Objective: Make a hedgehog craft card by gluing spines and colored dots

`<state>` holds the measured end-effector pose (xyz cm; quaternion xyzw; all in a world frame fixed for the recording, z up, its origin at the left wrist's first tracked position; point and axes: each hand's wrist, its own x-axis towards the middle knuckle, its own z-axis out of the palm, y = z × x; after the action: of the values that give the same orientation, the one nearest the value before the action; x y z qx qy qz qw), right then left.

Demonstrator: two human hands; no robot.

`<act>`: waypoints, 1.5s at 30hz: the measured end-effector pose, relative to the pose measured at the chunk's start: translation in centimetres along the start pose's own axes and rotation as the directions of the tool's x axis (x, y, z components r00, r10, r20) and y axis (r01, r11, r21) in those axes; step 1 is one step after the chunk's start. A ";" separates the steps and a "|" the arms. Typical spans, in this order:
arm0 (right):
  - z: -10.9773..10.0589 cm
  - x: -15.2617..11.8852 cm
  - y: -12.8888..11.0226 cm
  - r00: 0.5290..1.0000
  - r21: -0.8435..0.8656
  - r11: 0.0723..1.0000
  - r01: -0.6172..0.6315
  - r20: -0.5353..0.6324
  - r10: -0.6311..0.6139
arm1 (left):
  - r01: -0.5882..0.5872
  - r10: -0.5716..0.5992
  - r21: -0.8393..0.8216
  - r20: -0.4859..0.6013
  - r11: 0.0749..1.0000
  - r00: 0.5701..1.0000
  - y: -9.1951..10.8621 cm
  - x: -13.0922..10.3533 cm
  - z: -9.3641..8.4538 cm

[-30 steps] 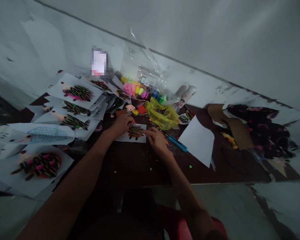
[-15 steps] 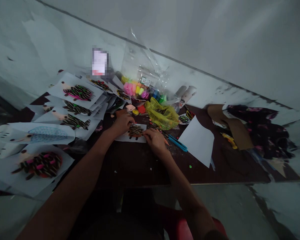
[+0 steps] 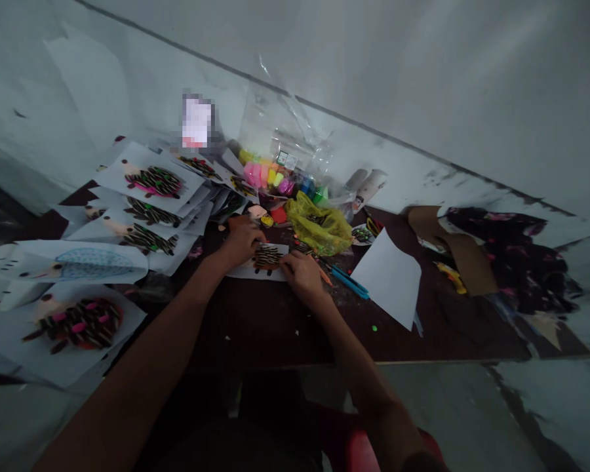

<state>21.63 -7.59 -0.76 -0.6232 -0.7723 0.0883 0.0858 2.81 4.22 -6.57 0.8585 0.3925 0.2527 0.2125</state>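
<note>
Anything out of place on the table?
Minor litter only: a green bit lies loose near the white sheet, and white scraps lie toward the front edge, apart from the other materials.

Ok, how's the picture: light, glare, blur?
Head view: dim overall, fine detail soft around the card, left hand and right hand; same head view: glints on the clear bag, and a bright mosaic patch, unreadable.

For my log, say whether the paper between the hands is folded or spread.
Spread, as far as shows: the paper lies flat, its hedgehog figure facing up.
</note>
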 end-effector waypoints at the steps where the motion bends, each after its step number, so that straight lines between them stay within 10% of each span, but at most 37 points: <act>1: 0.0 0.1 -0.1 1.000 -0.012 1.000 -0.006 0.006 0.006 | 0.005 -0.005 0.002 0.002 1.000 1.000 0.0 0.0 0.0; 17: -0.6 -0.1 -0.8 0.998 -0.065 0.996 -0.054 0.027 0.055 | 0.002 -0.002 0.006 0.005 1.000 1.000 0.2 0.0 -0.2; 26: -3.1 0.8 2.1 0.947 -0.171 0.932 -0.321 -0.066 0.314 | -0.014 0.014 0.001 -0.010 1.000 1.000 0.0 0.0 0.1; 45: -2.4 3.2 2.2 0.953 -0.337 0.901 -0.273 0.034 0.301 | 0.001 -0.001 -0.001 -0.029 1.000 1.000 -0.2 -0.1 0.2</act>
<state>23.63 -3.89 1.07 -0.7314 -0.6787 -0.0036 -0.0660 2.78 4.23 -6.86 0.8543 0.3959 0.2654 0.2074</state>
